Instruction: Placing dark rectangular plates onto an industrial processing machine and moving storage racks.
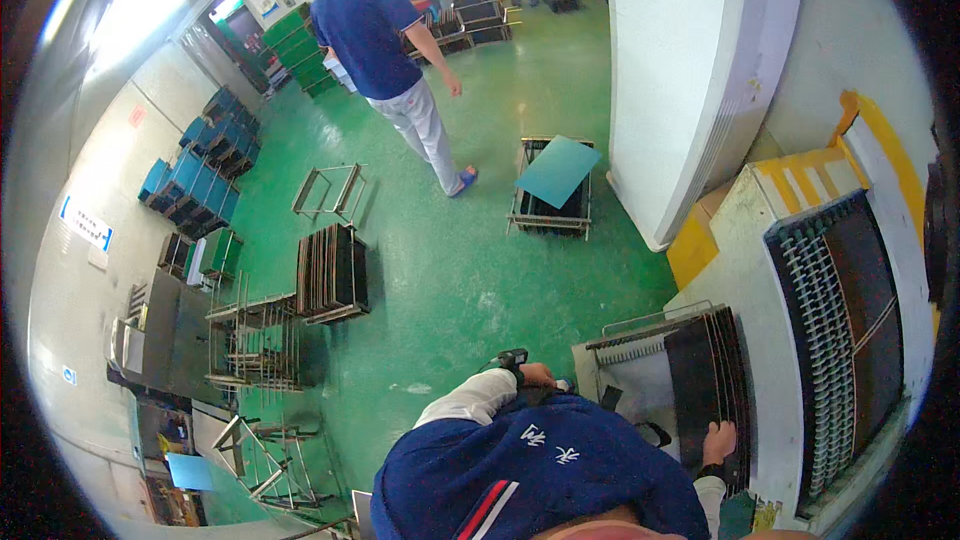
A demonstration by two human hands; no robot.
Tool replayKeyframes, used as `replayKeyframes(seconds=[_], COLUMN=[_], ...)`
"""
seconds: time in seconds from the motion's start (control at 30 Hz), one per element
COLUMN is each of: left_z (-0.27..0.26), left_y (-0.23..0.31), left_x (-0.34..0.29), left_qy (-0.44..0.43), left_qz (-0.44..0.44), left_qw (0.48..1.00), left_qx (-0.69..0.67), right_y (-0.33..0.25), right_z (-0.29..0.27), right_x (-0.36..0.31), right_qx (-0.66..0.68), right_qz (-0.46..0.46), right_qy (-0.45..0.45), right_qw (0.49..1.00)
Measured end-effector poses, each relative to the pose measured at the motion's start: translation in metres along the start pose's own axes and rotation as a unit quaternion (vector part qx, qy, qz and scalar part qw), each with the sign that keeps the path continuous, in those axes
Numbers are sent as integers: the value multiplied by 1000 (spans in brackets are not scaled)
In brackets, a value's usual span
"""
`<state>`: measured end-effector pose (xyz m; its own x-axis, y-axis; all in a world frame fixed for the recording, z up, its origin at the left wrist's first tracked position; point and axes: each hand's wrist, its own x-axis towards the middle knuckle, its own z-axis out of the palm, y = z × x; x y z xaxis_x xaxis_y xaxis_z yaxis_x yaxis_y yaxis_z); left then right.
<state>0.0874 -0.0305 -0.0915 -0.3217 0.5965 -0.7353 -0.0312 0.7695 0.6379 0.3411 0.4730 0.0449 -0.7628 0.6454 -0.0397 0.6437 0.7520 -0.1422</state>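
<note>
My right hand [718, 442] is closed at the edge of a dark flat panel [697, 370], one of several standing upright in a rack [640, 325] at my right. Its fingertips are partly hidden against the panels. My left hand [538, 374], with a dark device strapped at the wrist, is in front of my body beside the rack's left edge. The fingers of that hand are too small and covered to make out. Between the rack and my body lies a small dark block [611, 398].
A machine with a row of slotted metal links [815, 340] stands right of the rack. Ahead, a teal sheet [558, 171] tops another rack. A walking person [375, 50] is further off. Wire racks [255, 345] and a panel-filled rack [332, 273] stand on the left; a white cabinet [690, 70] stands ahead right.
</note>
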Motion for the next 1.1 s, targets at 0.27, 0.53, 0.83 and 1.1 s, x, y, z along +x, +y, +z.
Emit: replayKeyframes(seconds=[0.27, 0.53, 0.83, 1.1], left_z=[-8, -22, -29, -54], left_y=[10, 40, 83, 159], left_x=[-23, -41, -47, -67], left_qy=[8, 18, -43, -106], left_qz=[74, 32, 1, 39], left_qw=[995, 989, 993, 976], left_qx=[-61, -146, -114, -187], right_y=[13, -40, -74, -5], right_z=[26, -57, -231, -237], right_x=[-2, -17, -55, -49], right_qx=[17, -10, -27, 405], right_qz=[-32, 20, 102, 212], right_qy=[76, 25, 29, 185], right_qw=[996, 999, 994, 870])
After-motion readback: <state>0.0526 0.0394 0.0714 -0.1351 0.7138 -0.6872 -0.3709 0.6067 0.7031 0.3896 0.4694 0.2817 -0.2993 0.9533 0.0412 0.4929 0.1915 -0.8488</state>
